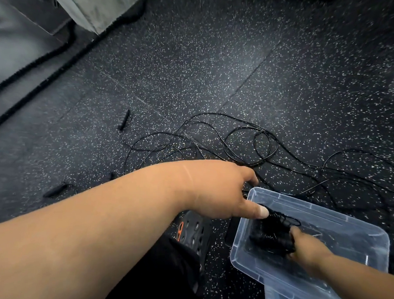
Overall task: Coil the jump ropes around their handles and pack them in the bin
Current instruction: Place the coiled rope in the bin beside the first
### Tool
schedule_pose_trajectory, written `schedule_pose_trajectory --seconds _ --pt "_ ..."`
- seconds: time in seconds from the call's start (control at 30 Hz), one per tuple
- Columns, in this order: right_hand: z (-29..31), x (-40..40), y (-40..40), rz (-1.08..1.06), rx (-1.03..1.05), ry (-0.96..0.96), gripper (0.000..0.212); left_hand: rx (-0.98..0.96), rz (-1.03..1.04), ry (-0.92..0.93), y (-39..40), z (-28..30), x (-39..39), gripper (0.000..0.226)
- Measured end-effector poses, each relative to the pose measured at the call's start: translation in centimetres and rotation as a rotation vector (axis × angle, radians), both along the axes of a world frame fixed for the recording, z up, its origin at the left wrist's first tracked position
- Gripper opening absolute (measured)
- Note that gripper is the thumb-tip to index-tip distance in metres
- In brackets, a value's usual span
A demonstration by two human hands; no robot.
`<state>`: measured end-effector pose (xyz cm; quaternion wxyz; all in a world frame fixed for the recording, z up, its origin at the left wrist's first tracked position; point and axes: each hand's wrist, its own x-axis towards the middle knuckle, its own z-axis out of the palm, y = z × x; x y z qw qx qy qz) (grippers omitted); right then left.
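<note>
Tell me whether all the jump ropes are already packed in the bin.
No: one coiled rope sits in the clear bin under the right hand, but loose rope lies tangled on the floor.

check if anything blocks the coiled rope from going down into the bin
Nothing visible does. The right hand holds the coiled rope already inside the clear bin, which has no lid on it. The left hand is at the bin's near corner with its thumb by the coil, not under it. More loose rope lies on the floor beyond.
</note>
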<state>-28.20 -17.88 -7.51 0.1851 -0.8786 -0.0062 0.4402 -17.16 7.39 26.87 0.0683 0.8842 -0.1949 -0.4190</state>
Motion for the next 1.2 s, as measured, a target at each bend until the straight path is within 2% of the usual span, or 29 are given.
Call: schedule_pose_trajectory --seconds 0.1,0.27,0.37,0.47,0.63,0.77,0.93,1.1,1.2 --pt "-0.2 0.0 0.3 -0.058 0.001 -0.057 0.039 0.016 0.000 0.010 -0.4 -0.3 0.3 0.076" --pt "-0.5 -1.1 1.2 -0.099 -0.097 -0.155 0.045 0.019 0.008 0.014 -0.7 -0.7 0.5 0.076" --pt "-0.7 -1.2 1.4 0.017 -0.150 -0.192 0.038 0.008 0.013 0.016 -0.8 -0.9 0.7 0.076" --pt "-1.0 -0.4 1.2 0.152 -0.188 -0.139 0.034 0.008 0.007 0.021 -1.0 -1.1 0.9 0.073" --pt "-1.4 1.0 0.7 0.295 -0.215 -0.074 0.042 0.029 -0.025 0.032 -1.2 -1.4 1.2 0.065" --pt "-1.8 1.7 0.1 0.281 -0.153 -0.035 0.038 0.013 -0.017 0.036 -1.2 -1.5 1.2 0.059" --pt "-2.0 1.2 -0.6 0.207 -0.108 -0.061 0.022 0.023 -0.047 0.038 -1.1 -1.7 1.1 0.061" --pt "-2.7 -0.1 -0.2 0.050 -0.096 -0.028 0.025 0.037 -0.053 0.047 -1.5 -2.0 1.0 0.061" --pt "-3.1 0.3 0.1 -0.003 -0.075 0.038 0.039 0.046 -0.055 0.048 -1.7 -2.2 1.0 0.062"
